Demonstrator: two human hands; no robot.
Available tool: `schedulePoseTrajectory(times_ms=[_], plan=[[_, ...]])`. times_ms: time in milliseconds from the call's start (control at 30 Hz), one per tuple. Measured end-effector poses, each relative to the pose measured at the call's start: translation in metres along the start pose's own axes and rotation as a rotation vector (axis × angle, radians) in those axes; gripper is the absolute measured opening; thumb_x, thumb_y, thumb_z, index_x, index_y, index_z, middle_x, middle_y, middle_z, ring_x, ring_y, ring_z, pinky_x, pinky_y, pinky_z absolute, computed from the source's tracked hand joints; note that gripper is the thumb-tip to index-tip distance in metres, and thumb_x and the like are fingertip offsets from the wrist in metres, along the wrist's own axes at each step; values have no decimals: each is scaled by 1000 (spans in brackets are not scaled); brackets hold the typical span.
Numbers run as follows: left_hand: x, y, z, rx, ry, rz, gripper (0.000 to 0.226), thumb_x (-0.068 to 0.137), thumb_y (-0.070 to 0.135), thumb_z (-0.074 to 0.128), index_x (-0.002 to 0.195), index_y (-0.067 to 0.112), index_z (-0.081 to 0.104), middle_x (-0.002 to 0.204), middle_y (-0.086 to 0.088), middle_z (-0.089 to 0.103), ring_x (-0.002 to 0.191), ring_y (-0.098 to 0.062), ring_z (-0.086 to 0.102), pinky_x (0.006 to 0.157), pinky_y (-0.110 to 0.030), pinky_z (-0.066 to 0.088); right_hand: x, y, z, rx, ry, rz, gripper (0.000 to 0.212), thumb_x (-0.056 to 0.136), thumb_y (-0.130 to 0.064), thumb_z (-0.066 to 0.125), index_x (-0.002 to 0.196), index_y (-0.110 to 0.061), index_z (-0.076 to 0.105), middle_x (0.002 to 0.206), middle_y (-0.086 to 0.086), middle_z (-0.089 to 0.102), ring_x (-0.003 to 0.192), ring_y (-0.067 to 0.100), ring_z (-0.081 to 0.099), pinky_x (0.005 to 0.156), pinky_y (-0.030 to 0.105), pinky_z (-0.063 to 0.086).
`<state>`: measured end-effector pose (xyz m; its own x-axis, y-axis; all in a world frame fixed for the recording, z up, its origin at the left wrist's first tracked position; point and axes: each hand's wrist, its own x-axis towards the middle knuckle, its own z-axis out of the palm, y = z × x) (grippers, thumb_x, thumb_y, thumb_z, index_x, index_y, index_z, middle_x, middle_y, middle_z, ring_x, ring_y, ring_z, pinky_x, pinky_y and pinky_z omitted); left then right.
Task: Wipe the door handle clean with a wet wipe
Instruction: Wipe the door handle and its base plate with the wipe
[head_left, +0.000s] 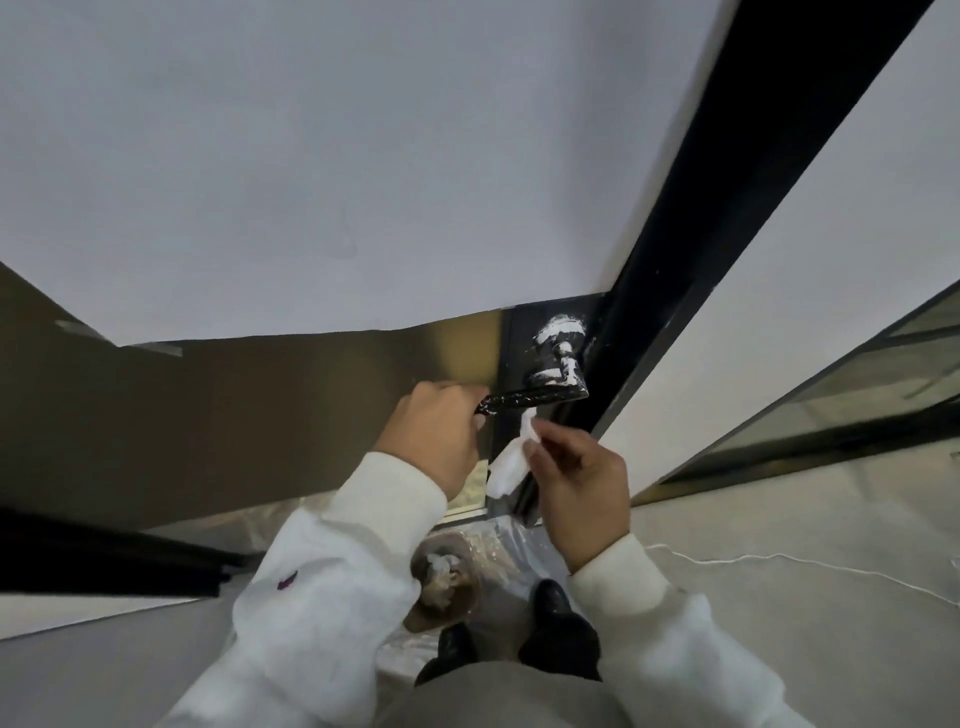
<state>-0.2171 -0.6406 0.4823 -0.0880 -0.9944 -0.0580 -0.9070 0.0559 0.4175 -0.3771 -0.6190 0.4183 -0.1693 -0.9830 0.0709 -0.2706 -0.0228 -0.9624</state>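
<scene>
1. Left hand (435, 431): grip curled round the free end of the black door handle (535, 397).
2. Right hand (576, 480): fingertips pinch a crumpled white wet wipe (511, 465), held just below the lever; whether it touches, I can't tell.
3. Handle juts out from a black plate on the door (311, 395), beside the black frame (727, 182); white smears on lever and round base.
4. Both sleeves white.
5. Floor below: a brown dish (447, 587) with wadded wipes, near black shoes (556, 623).

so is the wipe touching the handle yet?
Cannot tell. In the head view the wipe's top tip, pinched by the right hand, reaches the handle's underside; contact or a slight gap is unclear.
</scene>
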Motion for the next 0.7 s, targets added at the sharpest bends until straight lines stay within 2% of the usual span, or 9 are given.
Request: schedulePoseTrajectory(times_ms=[100, 167, 267, 333, 367, 467, 567, 633, 700], plan=[[0, 2, 2, -16, 10, -33, 13, 91, 10, 53, 93, 15, 65, 87, -9, 64, 83, -38, 61, 70, -39, 51, 17, -6, 1, 761, -48, 600, 19, 91, 9, 60, 102, -2, 71, 85, 10, 74, 78, 16, 70, 72, 23, 58], [-2, 5, 2, -18, 20, -46, 16, 90, 9, 54, 95, 15, 67, 87, -9, 65, 83, -37, 61, 71, -39, 51, 25, -8, 0, 1020, -51, 732, 19, 92, 13, 53, 98, 1, 65, 78, 10, 69, 70, 15, 68, 71, 22, 58], [-2, 6, 2, -23, 11, -78, 19, 92, 10, 54, 101, 20, 67, 90, -8, 66, 86, -36, 61, 71, -37, 50, 29, -4, 0, 1148, -190, 784, 23, 81, 13, 59, 99, -2, 63, 80, 8, 63, 72, 15, 61, 77, 26, 50], [-2, 7, 2, -35, -10, -114, 18, 93, 11, 52, 100, 21, 65, 90, -8, 66, 87, -37, 59, 73, -38, 51, 32, -1, 4, 1171, -292, 761, 49, 63, 5, 79, 108, -1, 60, 89, 10, 59, 82, 19, 57, 86, 32, 44], [-3, 8, 1, -43, -17, -131, 17, 94, 11, 51, 100, 20, 64, 90, -8, 66, 87, -36, 58, 74, -37, 49, 34, -2, 7, 1165, -339, 761, 53, 57, 3, 83, 105, -3, 61, 88, 11, 58, 82, 20, 56, 86, 35, 43], [-6, 13, -1, -83, 9, -203, 19, 96, 11, 51, 112, 15, 60, 97, -8, 68, 94, -32, 56, 77, -35, 48, 42, 2, 16, 1179, -394, 779, 30, 72, 11, 64, 97, -6, 65, 87, 12, 64, 83, 23, 63, 82, 38, 49], [-9, 16, 1, -132, 50, -279, 41, 98, 11, 51, 138, 17, 46, 123, -3, 67, 110, -29, 49, 92, -35, 43, 48, 1, 15, 1178, -486, 772, 41, 78, 17, 52, 111, -4, 64, 102, 14, 70, 97, 26, 67, 86, 39, 55], [-9, 17, 3, -152, 65, -313, 45, 99, 11, 50, 142, 19, 43, 131, 2, 64, 114, -26, 46, 95, -33, 41, 51, 3, 7, 1159, -524, 759, 42, 79, 19, 50, 112, -4, 64, 101, 13, 73, 100, 26, 69, 93, 41, 54], [-10, 19, 6, -162, 79, -349, 45, 99, 11, 49, 143, 21, 42, 131, 2, 64, 115, -26, 44, 97, -36, 42, 57, 7, 1, 1125, -518, 763, 41, 81, 21, 46, 99, -7, 70, 88, 8, 75, 87, 20, 72, 81, 34, 58]])
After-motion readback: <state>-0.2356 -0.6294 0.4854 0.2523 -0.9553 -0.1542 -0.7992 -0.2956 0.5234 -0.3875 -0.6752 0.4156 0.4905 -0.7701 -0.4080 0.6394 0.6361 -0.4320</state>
